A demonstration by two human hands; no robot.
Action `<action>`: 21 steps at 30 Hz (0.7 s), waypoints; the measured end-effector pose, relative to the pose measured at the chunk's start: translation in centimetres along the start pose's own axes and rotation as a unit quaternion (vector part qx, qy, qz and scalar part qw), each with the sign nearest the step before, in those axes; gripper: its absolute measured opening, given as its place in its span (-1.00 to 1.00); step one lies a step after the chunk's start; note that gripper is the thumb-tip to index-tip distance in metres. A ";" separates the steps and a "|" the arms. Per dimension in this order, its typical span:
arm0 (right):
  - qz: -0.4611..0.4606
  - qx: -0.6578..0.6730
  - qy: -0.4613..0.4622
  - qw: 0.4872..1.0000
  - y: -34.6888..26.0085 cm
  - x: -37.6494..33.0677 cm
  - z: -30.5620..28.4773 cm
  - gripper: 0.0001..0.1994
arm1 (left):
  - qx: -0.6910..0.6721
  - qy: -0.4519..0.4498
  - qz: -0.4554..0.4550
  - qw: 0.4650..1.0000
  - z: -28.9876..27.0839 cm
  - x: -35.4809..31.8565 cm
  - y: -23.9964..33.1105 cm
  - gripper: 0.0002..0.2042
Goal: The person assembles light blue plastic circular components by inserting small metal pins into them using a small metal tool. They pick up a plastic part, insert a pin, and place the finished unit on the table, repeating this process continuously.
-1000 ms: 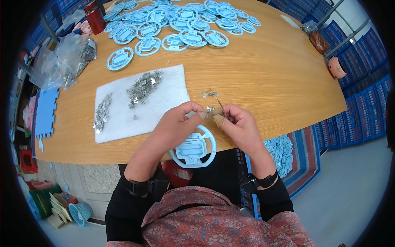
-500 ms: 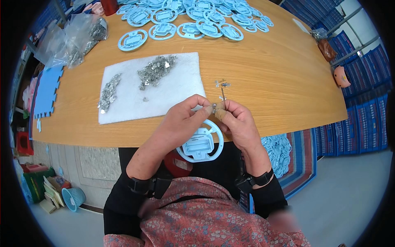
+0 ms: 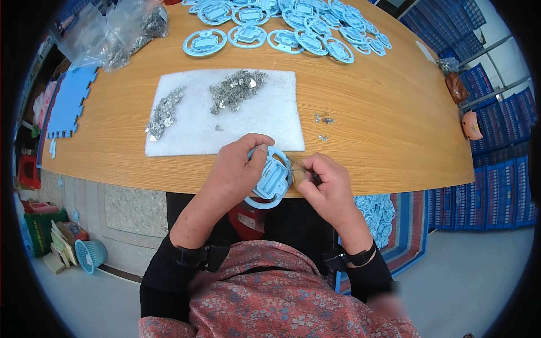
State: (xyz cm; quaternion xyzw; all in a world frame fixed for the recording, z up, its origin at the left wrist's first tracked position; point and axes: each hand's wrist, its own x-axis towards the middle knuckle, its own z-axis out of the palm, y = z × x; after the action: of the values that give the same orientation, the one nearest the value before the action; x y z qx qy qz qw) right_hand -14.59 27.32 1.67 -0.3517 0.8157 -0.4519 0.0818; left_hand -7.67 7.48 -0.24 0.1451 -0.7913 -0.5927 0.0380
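A light-blue plastic toy steering wheel (image 3: 274, 179) is tilted over the table's near edge, and my left hand (image 3: 239, 162) grips its upper left rim between thumb and fingers. On its right, my right hand (image 3: 327, 179) is closed in a pinch around a thin dark tool (image 3: 296, 164), whose tip points at the wheel's right rim. Fingers cover most of the tool, so its kind does not show. Several small metal pieces (image 3: 324, 119) lie on the wood just beyond my right hand. Farther left, two heaps of small metal clips (image 3: 236, 92) rest on a white foam sheet (image 3: 191, 138).
Many light-blue wheels (image 3: 248, 35) are spread at the table's far side. Plastic bags of metal parts (image 3: 121, 42) stand far left beside a blue foam mat (image 3: 70, 104). More blue parts (image 3: 375, 217) lie below the table on the right, near stacked blue crates (image 3: 479, 194).
My left hand has moved from the small metal piece at my fingertips to the wheel's rim, and the wheel is turned and raised. My right hand has shifted lower, its tool now pointing left.
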 end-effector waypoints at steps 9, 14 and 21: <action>-0.030 -0.099 -0.041 0.994 -0.2 1.1 0.2 -0.81 | 0.015 0.003 0.001 1.000 0.1 0.1 0.0 -0.76; -0.046 -0.209 -0.064 0.975 -1.7 1.9 -0.1 -0.83 | 0.011 0.007 0.010 1.000 0.3 0.1 0.0 -0.75; -0.009 -0.248 -0.101 0.963 -2.9 2.7 -0.3 -0.83 | 0.021 -0.032 0.033 0.999 -0.2 0.2 -0.4 -0.70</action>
State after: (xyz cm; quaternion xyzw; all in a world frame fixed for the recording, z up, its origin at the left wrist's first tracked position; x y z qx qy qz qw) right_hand -15.31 24.81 4.62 -0.4120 0.8867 -0.1980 0.0698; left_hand -7.70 7.18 -0.61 0.1007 -0.8087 -0.5788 0.0287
